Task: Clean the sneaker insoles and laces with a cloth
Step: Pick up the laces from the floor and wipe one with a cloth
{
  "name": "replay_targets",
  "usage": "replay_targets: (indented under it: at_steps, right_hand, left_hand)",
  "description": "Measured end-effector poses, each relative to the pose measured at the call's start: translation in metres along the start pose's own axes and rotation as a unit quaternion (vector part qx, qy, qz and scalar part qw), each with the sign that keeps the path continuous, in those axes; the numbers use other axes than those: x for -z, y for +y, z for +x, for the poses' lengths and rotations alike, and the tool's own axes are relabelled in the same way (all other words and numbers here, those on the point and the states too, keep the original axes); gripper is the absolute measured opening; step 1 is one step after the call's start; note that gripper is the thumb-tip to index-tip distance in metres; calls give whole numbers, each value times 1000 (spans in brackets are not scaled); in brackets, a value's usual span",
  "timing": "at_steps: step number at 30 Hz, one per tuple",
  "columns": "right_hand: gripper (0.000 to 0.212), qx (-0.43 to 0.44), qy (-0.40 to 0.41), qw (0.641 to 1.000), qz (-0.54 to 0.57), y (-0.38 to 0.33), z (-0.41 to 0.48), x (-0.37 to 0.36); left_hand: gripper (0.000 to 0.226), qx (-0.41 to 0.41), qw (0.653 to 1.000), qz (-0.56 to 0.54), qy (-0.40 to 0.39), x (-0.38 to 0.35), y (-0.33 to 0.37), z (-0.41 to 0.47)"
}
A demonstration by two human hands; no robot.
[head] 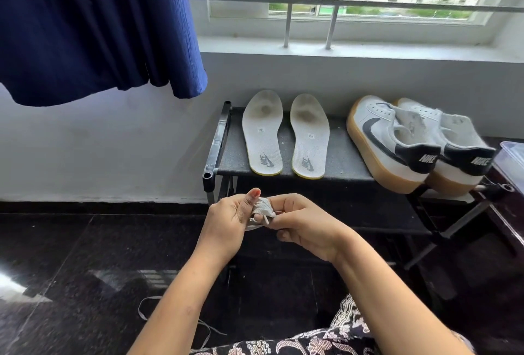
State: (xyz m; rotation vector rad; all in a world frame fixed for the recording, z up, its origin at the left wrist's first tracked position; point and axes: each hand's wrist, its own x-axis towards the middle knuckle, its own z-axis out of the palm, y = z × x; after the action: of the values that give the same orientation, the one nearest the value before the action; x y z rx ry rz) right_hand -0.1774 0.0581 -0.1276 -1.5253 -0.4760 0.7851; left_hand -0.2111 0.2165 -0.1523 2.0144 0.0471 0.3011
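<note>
Bundled white flat shoelace (pixel 262 207) is held before the black fabric-topped rack (pixel 226 142): left hand (pixel 229 220) curls round it, right hand (pixel 302 227) pinches its end. Two worn white foam insoles (pixel 263 133) lie side by side on the rack, beside white gum-soled sneakers (pixel 397 142).

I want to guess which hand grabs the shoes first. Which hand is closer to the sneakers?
The right hand. It holds the bundled lace down-left of the sneakers; the left hand grips the lace's other side, farther left.
</note>
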Motion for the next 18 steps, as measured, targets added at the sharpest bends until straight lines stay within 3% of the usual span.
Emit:
replay_targets:
  at_steps: [4,8,15,18]
  right_hand:
    - [3,33,46,997,-50,0,-2,-8]
    - [15,72,87,993,-48,0,-2,-10]
    - [14,82,162,980,-82,8,7,-7]
    - [16,98,194,969,-120,12,11,-6]
  left_hand:
    - [52,14,1000,3,-8,-1,-1,0]
    - [53,38,999,-21,-16,-3,-1,1]
    - [61,72,992,-95,-43,-9,-8,4]
    - [49,86,988,-116,-56,-9,-5,2]
